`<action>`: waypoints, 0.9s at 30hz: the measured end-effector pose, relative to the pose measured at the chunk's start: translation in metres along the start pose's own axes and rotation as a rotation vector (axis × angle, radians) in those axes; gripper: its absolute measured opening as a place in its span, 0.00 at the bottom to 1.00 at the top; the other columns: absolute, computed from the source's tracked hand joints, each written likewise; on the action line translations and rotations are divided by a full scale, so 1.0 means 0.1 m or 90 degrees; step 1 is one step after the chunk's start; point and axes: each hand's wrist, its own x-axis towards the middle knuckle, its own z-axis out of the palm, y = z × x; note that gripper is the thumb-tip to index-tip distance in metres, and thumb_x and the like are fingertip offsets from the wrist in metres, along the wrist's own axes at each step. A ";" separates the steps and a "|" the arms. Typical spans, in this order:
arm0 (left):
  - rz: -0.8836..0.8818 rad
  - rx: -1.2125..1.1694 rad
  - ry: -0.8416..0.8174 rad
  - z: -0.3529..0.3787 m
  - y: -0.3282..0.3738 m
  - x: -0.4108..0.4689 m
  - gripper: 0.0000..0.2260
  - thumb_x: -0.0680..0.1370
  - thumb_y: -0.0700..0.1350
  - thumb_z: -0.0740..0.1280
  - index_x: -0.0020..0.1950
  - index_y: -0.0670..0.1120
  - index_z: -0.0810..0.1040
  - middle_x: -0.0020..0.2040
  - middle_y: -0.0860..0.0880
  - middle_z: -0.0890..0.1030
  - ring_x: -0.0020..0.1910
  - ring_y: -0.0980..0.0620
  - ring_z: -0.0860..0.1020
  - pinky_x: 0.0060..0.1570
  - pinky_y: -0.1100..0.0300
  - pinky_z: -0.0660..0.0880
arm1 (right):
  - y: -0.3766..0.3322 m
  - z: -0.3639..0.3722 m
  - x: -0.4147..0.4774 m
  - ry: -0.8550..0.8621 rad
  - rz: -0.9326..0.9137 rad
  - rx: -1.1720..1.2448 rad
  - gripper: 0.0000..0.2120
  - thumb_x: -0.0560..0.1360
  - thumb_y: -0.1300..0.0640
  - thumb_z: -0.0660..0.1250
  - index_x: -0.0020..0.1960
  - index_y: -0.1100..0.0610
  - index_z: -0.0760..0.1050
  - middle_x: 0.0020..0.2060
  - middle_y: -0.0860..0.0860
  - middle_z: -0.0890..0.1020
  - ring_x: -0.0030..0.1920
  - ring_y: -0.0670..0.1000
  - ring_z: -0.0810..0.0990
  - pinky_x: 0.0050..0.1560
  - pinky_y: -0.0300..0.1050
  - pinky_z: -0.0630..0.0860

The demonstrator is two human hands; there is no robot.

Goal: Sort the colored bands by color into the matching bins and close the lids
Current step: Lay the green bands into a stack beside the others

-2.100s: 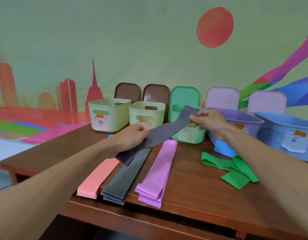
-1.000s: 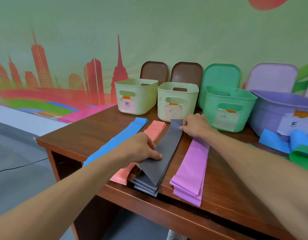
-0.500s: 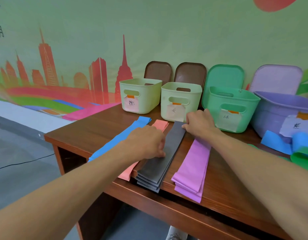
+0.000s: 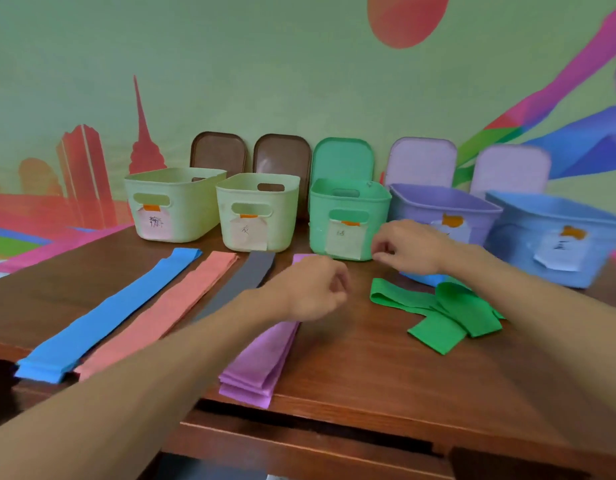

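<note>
Two empty hands, fingers curled, left hand point(image 4: 311, 289) above the purple bands point(image 4: 258, 368), right hand point(image 4: 412, 247) before the green bin point(image 4: 348, 202), loose green bands point(image 4: 438, 317) on the counter point(image 4: 368, 368) at six o'clock of it, grey bands point(image 4: 244, 282) at nine o'clock of the left hand.

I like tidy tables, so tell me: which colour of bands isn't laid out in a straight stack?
The green bands: they lie in a crossed, folded heap on the right, while the blue, salmon, grey and purple bands lie straight.
</note>
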 end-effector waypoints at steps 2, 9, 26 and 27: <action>0.002 -0.034 -0.006 0.18 0.14 0.23 0.10 0.76 0.43 0.65 0.56 0.45 0.79 0.48 0.48 0.81 0.46 0.53 0.76 0.41 0.66 0.66 | 0.21 0.01 -0.19 0.029 0.049 0.054 0.07 0.75 0.53 0.65 0.47 0.53 0.80 0.46 0.50 0.82 0.47 0.52 0.79 0.48 0.49 0.75; -0.067 -0.141 0.099 0.78 0.37 0.70 0.13 0.73 0.44 0.66 0.58 0.48 0.75 0.51 0.50 0.68 0.57 0.50 0.72 0.61 0.59 0.68 | 0.49 0.30 -0.72 0.154 0.147 0.207 0.04 0.75 0.54 0.67 0.42 0.49 0.79 0.39 0.44 0.80 0.41 0.49 0.77 0.46 0.47 0.74; -0.087 -0.194 0.113 0.90 0.47 0.71 0.07 0.76 0.53 0.63 0.49 0.56 0.80 0.49 0.51 0.70 0.56 0.52 0.68 0.63 0.51 0.66 | 0.67 0.38 -1.06 0.338 0.185 0.239 0.03 0.74 0.57 0.70 0.42 0.53 0.83 0.36 0.46 0.80 0.35 0.45 0.72 0.40 0.38 0.67; -0.099 -0.183 0.131 0.89 0.49 0.70 0.09 0.76 0.56 0.63 0.50 0.56 0.80 0.50 0.51 0.69 0.56 0.53 0.67 0.62 0.53 0.64 | 0.64 0.38 -1.05 0.359 0.184 0.251 0.03 0.73 0.57 0.70 0.42 0.53 0.82 0.36 0.46 0.81 0.34 0.44 0.73 0.39 0.37 0.67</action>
